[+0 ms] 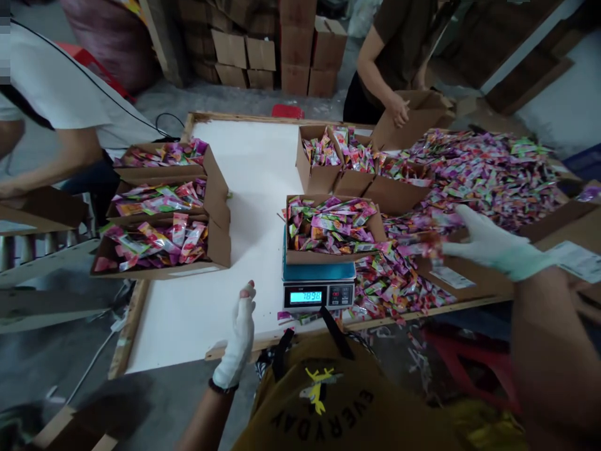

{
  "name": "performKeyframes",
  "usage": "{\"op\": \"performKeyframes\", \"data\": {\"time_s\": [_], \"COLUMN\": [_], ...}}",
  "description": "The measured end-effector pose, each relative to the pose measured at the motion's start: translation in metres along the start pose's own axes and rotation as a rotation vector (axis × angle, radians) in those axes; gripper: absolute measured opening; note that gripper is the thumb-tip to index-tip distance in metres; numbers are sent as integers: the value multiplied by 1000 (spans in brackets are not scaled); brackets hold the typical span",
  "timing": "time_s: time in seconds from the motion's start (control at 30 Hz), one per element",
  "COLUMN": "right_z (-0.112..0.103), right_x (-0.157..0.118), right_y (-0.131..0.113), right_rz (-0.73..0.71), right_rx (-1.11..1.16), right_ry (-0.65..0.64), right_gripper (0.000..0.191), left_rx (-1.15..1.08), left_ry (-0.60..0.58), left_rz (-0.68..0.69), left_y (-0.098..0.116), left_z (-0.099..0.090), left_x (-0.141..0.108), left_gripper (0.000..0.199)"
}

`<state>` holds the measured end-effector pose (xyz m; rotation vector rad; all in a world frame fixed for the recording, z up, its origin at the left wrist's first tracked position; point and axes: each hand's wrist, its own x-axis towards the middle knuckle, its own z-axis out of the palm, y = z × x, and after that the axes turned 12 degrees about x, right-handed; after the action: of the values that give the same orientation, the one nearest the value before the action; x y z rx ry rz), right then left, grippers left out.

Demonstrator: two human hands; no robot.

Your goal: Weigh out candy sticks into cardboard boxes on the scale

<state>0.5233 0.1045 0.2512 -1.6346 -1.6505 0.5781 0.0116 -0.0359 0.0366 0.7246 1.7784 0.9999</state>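
Observation:
My left hand point(238, 335), in a white glove with bare fingertips, is raised over the front edge of the white table point(188, 313), holding nothing. In a white glove too, my right hand point(483, 238) is stretched over the packet pile point(493, 175), with blurred colourful packets point(432, 244) at its fingers. Between the hands a digital scale point(318, 295) with a lit display carries an open carton point(328, 257) filled with small packets. Behind it stand several more cartons point(319, 178) with packets inside.
Several filled cartons point(218, 219) stand at the table's left. A person in a white shirt point(61, 88) is beyond them, hands at a carton. Another person point(399, 37) holds an open carton point(408, 125) at the back. An open carton point(558, 225) lies at the right.

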Motion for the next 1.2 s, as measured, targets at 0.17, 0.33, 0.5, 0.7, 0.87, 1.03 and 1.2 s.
{"op": "performKeyframes", "data": {"time_s": [0.17,0.33,0.5,0.7,0.87,1.03,1.2], "right_z": [92,210,231,215,258,244,192], "right_x": [14,46,74,66,53,68,66], "right_y": [-44,-80,-77,-69,-73,-66,-61], "right_rz": [-100,-149,-211,-199,-163,-171,161], "right_rx": [15,-364,-323,-232,-237,-57,629], "right_ry": [-494,-882,-769,-805,-734,-635,-420], "right_gripper": [81,106,38,75,60,7,31], "left_rx": [-14,-48,-30,-15,-35,-42,-34], "left_ry": [24,47,56,47,17,21,27], "left_rz": [-34,-50,-75,-108,-135,-94,-115], "left_y": [11,14,-3,-14,3,8,-2], "left_z": [7,6,-11,-17,-1,4,0], "left_x": [2,-2,-9,-4,5,9,12], "left_gripper": [83,83,83,83,79,77,93]}}
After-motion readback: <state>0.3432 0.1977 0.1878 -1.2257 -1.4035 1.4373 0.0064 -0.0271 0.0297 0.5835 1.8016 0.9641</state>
